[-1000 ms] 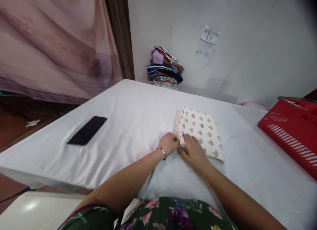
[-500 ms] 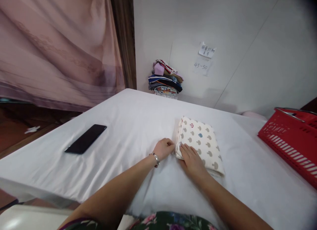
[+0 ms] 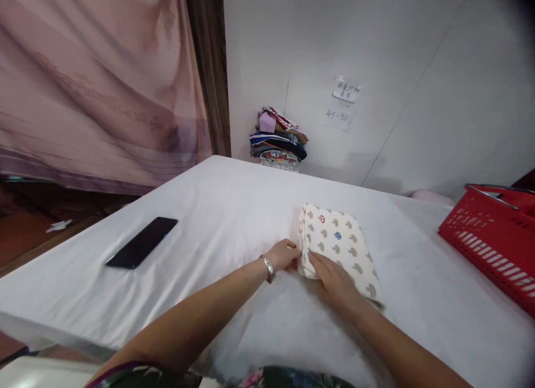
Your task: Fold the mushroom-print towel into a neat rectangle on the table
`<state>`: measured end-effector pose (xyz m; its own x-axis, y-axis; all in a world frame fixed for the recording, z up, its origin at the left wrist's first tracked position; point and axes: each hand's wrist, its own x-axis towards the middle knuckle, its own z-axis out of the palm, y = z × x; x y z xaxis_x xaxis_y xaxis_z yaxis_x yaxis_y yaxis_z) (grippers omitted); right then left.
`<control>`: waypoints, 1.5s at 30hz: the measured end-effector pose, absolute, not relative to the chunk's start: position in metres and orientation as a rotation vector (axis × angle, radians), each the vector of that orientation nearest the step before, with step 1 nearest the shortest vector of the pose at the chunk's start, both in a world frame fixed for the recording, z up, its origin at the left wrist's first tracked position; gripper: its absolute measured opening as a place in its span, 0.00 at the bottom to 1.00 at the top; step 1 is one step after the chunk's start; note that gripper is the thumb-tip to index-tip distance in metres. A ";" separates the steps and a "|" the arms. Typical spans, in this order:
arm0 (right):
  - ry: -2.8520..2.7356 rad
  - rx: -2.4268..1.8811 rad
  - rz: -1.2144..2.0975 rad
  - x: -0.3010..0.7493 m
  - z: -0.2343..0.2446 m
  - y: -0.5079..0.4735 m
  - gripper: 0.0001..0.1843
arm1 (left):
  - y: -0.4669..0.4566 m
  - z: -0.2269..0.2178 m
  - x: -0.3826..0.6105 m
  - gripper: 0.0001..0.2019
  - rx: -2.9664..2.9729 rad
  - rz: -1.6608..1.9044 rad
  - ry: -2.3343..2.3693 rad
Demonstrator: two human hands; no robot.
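Left fingers (image 3: 292, 253) have moved against the folded cream mushroom-print cloth (image 3: 345, 246), right fingers (image 3: 322, 264) atop; I can't tell either grip.

- Diffuse, fairly even indoor light fills the room; its direction is hard to tell.
- The white desk (image 3: 234, 204) is brightest, its covering pale with soft grey creases.
- The wall (image 3: 267, 37) looks duller, with blurry-edged shadows low down; the picture's upper right corner falls to black.
- Under the pink curtain (image 3: 104, 92), the floor (image 3: 25, 226) lies in deep shade.
- Highlights glint on the bracelet (image 3: 268, 268).
- Wide-angle distortion stretches the red basket (image 3: 497, 232) and forearms (image 3: 196, 315) toward the edges.
- Focus is slightly soft: writing on the upper note (image 3: 346, 90) smudges, and the hands (image 3: 336, 282) lack crisp detail, while the folded cloth's (image 3: 345, 240) print stays distinct.
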<state>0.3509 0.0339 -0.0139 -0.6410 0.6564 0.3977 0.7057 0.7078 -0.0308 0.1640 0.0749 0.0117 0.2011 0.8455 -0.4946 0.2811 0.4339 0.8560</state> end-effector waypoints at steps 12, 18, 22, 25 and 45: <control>-2.674 -0.752 -0.023 0.406 -0.013 -0.031 0.33 | 0.121 0.005 0.136 0.18 1.419 0.606 1.602; -2.690 -0.783 -0.023 0.402 -0.011 -0.031 0.32 | 0.165 0.023 0.173 0.30 1.758 0.487 1.616; -2.695 -0.791 -0.056 0.404 -0.020 -0.035 0.34 | 0.172 0.022 0.180 0.23 1.806 0.206 1.597; -2.662 -0.810 -0.075 0.403 -0.028 -0.039 0.32 | 0.172 0.013 0.177 0.23 1.904 0.228 1.617; -2.677 -0.799 -0.101 0.421 -0.004 -0.041 0.32 | 0.171 0.026 0.147 0.14 1.016 0.177 1.194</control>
